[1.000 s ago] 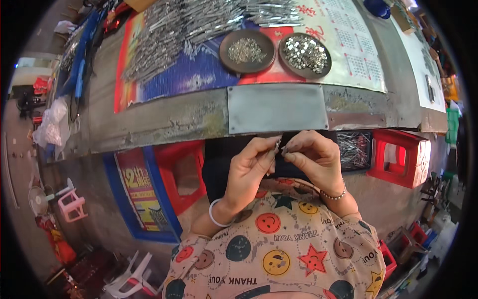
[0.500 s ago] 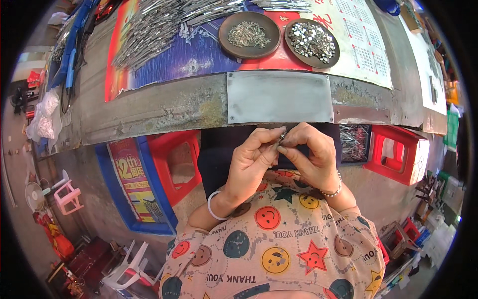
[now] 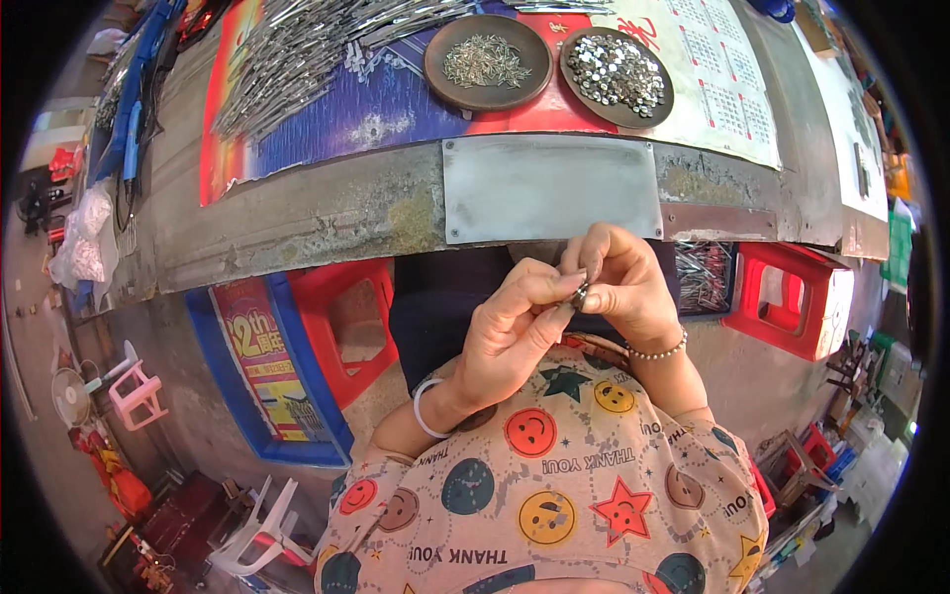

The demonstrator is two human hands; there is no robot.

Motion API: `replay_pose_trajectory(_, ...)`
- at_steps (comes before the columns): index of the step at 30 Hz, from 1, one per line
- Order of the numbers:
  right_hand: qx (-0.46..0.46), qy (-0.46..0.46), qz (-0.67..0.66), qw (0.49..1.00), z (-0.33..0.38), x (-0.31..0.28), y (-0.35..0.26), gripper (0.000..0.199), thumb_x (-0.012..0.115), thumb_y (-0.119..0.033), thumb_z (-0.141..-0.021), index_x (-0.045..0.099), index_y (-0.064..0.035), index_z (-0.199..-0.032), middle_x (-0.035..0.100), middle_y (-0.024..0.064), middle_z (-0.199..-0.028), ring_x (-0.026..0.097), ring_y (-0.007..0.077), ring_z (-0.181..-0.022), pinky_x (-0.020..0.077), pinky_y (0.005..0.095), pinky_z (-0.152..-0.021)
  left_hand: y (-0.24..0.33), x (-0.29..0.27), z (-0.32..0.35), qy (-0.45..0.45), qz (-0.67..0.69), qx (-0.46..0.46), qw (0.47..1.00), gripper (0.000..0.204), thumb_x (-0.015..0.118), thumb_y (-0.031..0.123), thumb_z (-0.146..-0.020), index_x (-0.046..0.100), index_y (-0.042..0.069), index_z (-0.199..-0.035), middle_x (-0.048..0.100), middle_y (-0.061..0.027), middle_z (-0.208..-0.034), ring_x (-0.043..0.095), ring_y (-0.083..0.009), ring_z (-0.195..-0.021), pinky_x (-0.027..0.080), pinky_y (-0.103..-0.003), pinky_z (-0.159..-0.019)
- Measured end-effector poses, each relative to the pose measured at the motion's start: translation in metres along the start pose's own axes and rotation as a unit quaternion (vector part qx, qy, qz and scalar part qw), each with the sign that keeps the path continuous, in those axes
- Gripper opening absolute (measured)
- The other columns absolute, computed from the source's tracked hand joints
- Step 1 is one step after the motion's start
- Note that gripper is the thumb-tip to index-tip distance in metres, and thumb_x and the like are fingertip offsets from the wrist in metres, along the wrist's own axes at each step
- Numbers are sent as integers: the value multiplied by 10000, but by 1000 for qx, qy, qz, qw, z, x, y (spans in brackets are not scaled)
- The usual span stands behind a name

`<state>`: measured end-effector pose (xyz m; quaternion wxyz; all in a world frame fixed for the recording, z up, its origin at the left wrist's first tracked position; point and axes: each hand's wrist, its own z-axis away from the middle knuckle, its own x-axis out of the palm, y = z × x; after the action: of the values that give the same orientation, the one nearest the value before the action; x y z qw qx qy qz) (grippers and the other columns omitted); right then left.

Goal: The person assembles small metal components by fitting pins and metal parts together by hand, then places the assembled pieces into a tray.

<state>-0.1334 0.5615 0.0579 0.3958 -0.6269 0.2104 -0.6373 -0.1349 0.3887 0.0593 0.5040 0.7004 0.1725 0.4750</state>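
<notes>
— Hard to make out: small dark metal part [image 3: 579,293], mostly hidden between fingertips of both hands; shape not readable. Lap and legs hidden under patterned shirt [image 3: 554,495]. Crate of metal pieces [image 3: 705,275] under the bench, partly cut off behind the right wrist.

— And the hands?

— Left hand [image 3: 515,332] raised in front of the chest, wrist bent, white bangle [image 3: 424,408] on it, thumb and forefinger closed on the part. Right hand [image 3: 618,287] just beside it, touching at the fingertips, fingers curled, pinching the same part from the other side; bead bracelet [image 3: 658,351] at the wrist. Both held just below the edge of the grey plate [image 3: 549,188] on the bench [image 3: 327,213].

— Containers?

— Two round brown dishes side by side at the top. Left dish [image 3: 487,61] with a heap of thin pins; right dish [image 3: 616,75] with small shiny round bits. Beside them, to the left, a spread of long metal strips [image 3: 297,59] on a blue and red sheet [image 3: 396,99]. Red stool [image 3: 792,297] to the right, pink stool [image 3: 134,391] far left on the floor.
</notes>
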Motion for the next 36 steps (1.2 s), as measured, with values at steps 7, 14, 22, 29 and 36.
replay_pose_trajectory(7, -23, 36, -43, 998, 5, 9, -8, 172, 710, 24, -773, 550, -20, -817, 598, 81, -857, 586, 162, -825, 504, 283, -751, 5, 13, -5, 24, -103, 71, 992, 316, 521, -110, -889, 573, 14, -1174, 489, -93, -1034, 488, -113, -862, 404, -191, -714)
replay_pose_trajectory(14, -159, 98, 140, 972, 12, 30, 4, 98, 663, -53, -869, 591, 13, -873, 625, 20, -835, 568, 69, -770, 503, 245, -679, -5, 24, 5, 121, -218, 157, 956, 252, 475, -54, -923, 505, 40, -1155, 519, -61, -1098, 436, -87, -743, 367, -214, -600)
replay_pose_trajectory(22, -320, 109, 370, 865, 12, 29, 1, 150, 662, -94, -844, 547, 2, -836, 547, 103, -773, 564, 267, -679, 451, 328, -590, -3, 27, 3, 112, -185, 131, 967, 239, 492, -23, -947, 534, 67, -1165, 453, -48, -1069, 474, -96, -803, 401, -205, -644)
replay_pose_trajectory(29, -350, 104, 491, 791, 6, 20, 5, 229, 582, -167, -912, 509, -8, -765, 520, 116, -724, 544, 291, -623, 444, 356, -538, -7, 24, 3, 102, -144, 76, 981, 149, 525, 0, -944, 571, 18, -1085, 451, -43, -1068, 497, -111, -895, 432, -224, -760)
replay_pose_trajectory(36, -359, 58, 489, 793, 7, 18, 8, 318, 524, -233, -946, 478, -8, -726, 476, 116, -683, 510, 298, -581, 412, 370, -499, -7, 29, 6, 107, -126, 85, 983, 163, 553, 2, -929, 594, 8, -1086, 454, -38, -1043, 502, -101, -876, 438, -212, -737)
